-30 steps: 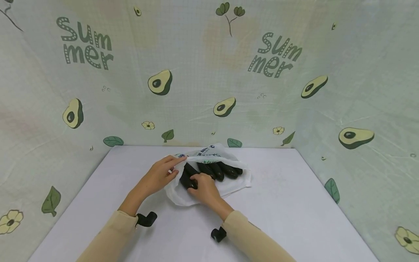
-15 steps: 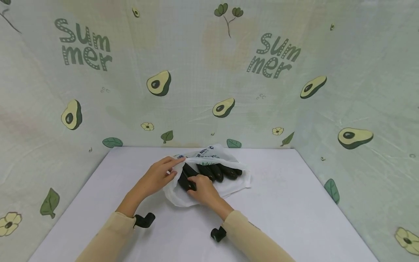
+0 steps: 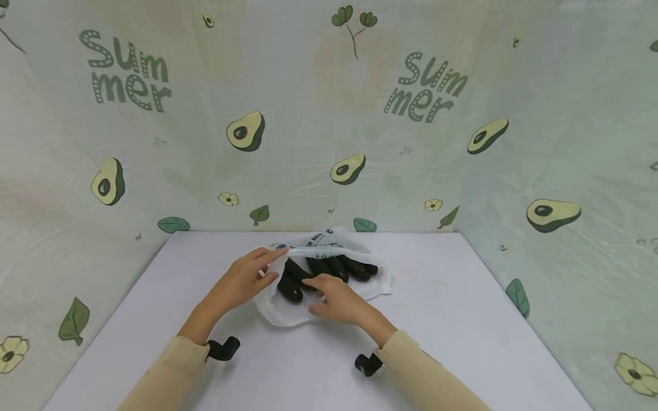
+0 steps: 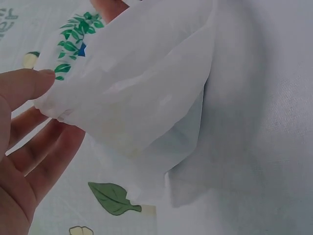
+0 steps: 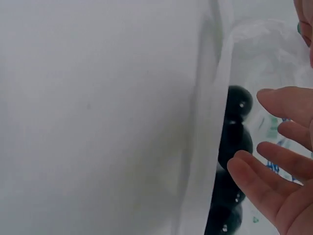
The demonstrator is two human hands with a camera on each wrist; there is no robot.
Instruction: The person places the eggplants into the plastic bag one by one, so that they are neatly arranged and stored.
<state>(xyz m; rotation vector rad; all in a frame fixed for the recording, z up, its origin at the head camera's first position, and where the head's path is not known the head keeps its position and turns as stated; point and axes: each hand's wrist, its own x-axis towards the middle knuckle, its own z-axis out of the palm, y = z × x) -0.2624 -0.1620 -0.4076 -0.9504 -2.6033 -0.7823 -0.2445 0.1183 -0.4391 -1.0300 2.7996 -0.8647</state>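
Observation:
A white plastic bag [image 3: 277, 313] with blue and green print lies with its mouth held wide at the back of the table. Inside it, several glossy dark eggplants [image 3: 291, 290] lie side by side, their rounded ends toward the opening. My left hand [image 3: 240, 283] pinches the bag's left edge; in the left wrist view, thumb and fingers stand on either side of the thin plastic [image 4: 137, 93]. At the mouth, my right hand [image 3: 341, 301] has its fingers spread and holds nothing. The right wrist view shows its fingertips close beside the eggplant ends [image 5: 234, 142].
The white table [image 3: 442, 331] extends around the bag. Behind and at both sides hangs a pale cloth [image 3: 298, 85] printed with avocados and leaves. Black wrist cameras sit at the left cuff [image 3: 192, 345] and the right cuff [image 3: 398, 342].
My right hand has let go of the leftmost eggplant and drawn back to the right, its fingers spreading. That eggplant's end now shows. The left hand stays at the bag's edge.

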